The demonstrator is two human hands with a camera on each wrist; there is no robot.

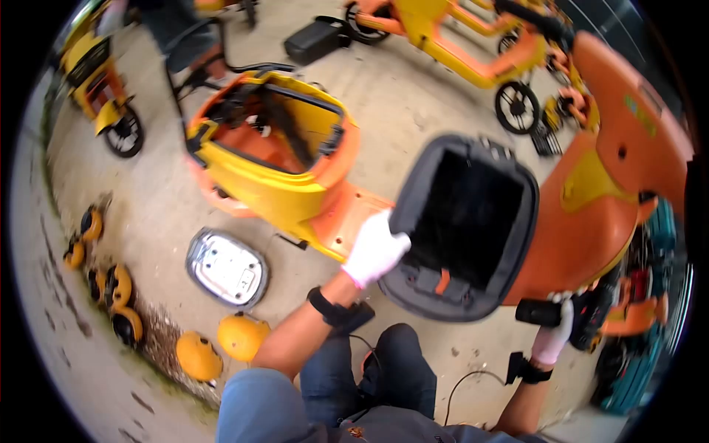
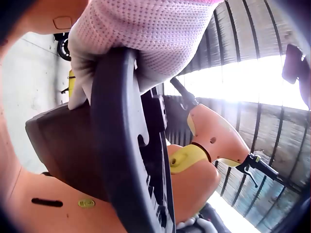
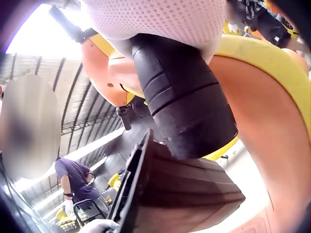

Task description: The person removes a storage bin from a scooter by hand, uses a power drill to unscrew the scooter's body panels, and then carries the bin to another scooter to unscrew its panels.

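Observation:
My left hand (image 1: 375, 249), in a white glove, grips the left rim of a black storage bin (image 1: 527, 221). The bin's opening faces up toward me over the orange scooter's footboard. In the left wrist view, the gloved fingers wrap over the thick edge of the bin (image 2: 114, 126). To the right, my right hand (image 1: 557, 332), gloved too, holds a black cordless power tool (image 1: 591, 314) beside the scooter's front. Its thick dark end (image 3: 189, 102) overlaps the bin (image 3: 194, 194) in the right wrist view.
An orange and yellow scooter (image 1: 258, 196) stands ahead with its seat compartment uncovered. A grey-rimmed seat-shaped part (image 1: 229, 269) lies on the floor, near yellow rounded pieces (image 1: 198, 356). Another black bin (image 1: 314, 40) and more scooters (image 1: 443, 37) stand farther back. A person (image 3: 77, 179) is behind.

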